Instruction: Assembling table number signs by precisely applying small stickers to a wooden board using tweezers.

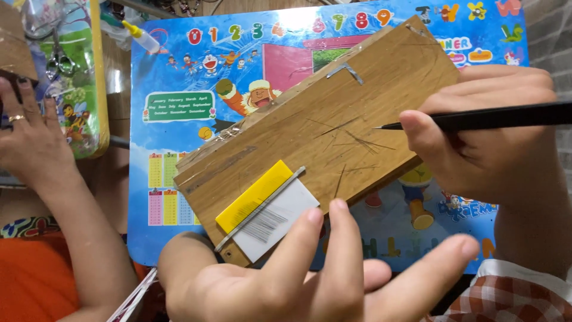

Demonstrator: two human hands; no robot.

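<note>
A scratched wooden board [333,137] lies tilted over a blue cartoon mat [179,137]. A yellow strip [253,195] and a white barcoded card [274,222] sit at its lower end, with a thin metal rod [262,206] across them. My left hand [298,280] cradles the board's lower corner from below, thumb under the corner and fingertips on its edge by the card. My right hand [494,137] rests on the board's right end and grips a black pointed tool [476,119], its tip over the wood. A bent metal staple [345,70] is fixed near the board's top.
Another person's hand [30,143] with a ring and forearm reach along the left side, above orange clothing [30,280]. Scissors [56,56] lie on a green picture board [83,107] at the top left. A small glue bottle [143,37] lies beside it.
</note>
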